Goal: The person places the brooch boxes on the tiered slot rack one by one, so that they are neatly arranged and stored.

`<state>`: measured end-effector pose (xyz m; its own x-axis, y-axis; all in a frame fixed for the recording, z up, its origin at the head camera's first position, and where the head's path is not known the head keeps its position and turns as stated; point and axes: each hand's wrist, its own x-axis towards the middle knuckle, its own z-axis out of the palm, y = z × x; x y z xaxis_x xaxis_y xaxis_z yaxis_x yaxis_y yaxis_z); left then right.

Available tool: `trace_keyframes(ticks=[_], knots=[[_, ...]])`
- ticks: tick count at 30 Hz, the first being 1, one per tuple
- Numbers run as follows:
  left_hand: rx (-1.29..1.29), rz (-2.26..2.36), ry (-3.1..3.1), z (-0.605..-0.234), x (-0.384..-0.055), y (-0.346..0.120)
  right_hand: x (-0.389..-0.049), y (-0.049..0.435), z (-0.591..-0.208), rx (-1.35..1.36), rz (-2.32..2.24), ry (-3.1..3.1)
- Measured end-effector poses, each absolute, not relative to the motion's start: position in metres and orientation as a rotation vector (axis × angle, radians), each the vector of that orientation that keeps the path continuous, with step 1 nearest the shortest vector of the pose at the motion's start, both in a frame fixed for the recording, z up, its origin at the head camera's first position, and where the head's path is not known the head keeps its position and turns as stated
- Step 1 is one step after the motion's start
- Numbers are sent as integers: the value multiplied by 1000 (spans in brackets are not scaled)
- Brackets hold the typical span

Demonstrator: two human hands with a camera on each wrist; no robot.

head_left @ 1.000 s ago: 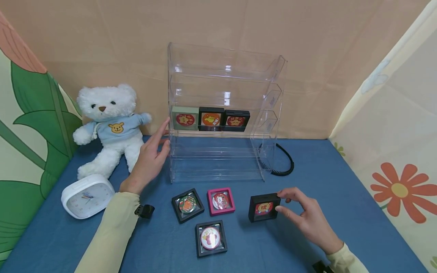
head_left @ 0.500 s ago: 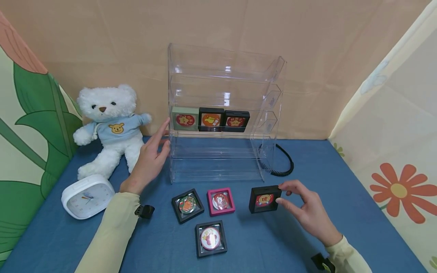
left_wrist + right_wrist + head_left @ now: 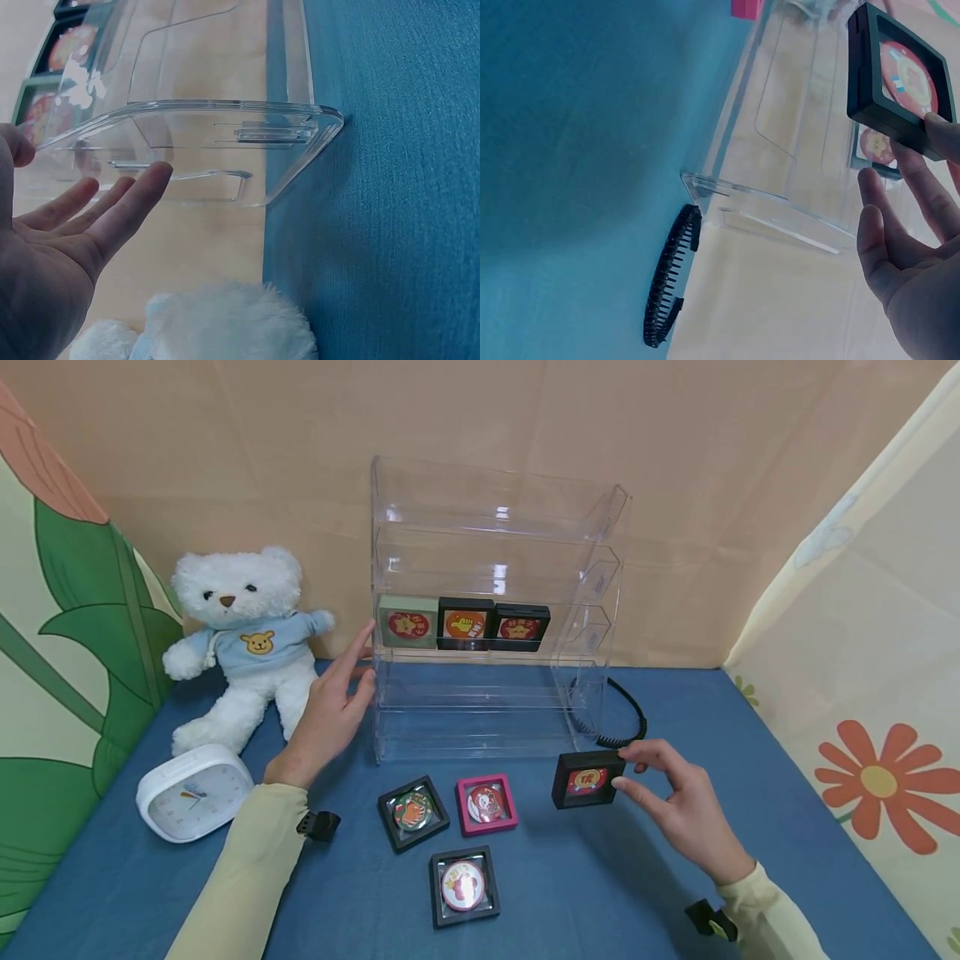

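My right hand (image 3: 686, 810) pinches a small black display frame (image 3: 588, 779) by its right side, between thumb and fingers. A red and yellow round badge shows inside this frame, which is upright above the blue table, in front of the rack's lower right corner. My left hand (image 3: 322, 718) has its fingers extended against the left side of a clear tiered rack (image 3: 480, 707). One tier bears a pale green frame (image 3: 407, 622) and two black frames (image 3: 465, 624), side by side. In the right wrist view the held black frame (image 3: 862, 67) overlaps the rack.
On the table lie a pink frame (image 3: 486, 804) and two black frames with badges, one (image 3: 412, 812) left of it, one (image 3: 464, 885) nearer. A white clock (image 3: 195, 793) and teddy bear (image 3: 258, 652) stand left. A black toothed headband (image 3: 637, 718) lies beside the rack.
My right hand has lifted the black frame and carried it farther from me, slightly to the right, toward the rack. My left hand stays at the rack's side.
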<state>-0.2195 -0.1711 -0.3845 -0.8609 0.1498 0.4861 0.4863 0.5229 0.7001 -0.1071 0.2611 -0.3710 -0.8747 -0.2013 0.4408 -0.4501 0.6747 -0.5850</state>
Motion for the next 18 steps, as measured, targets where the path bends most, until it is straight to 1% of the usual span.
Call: trace_keyframes(ticks=[18], knots=[[-527,-1264,-2397,-386,-220,-171,-129,264,-354,524,1078,-2471]])
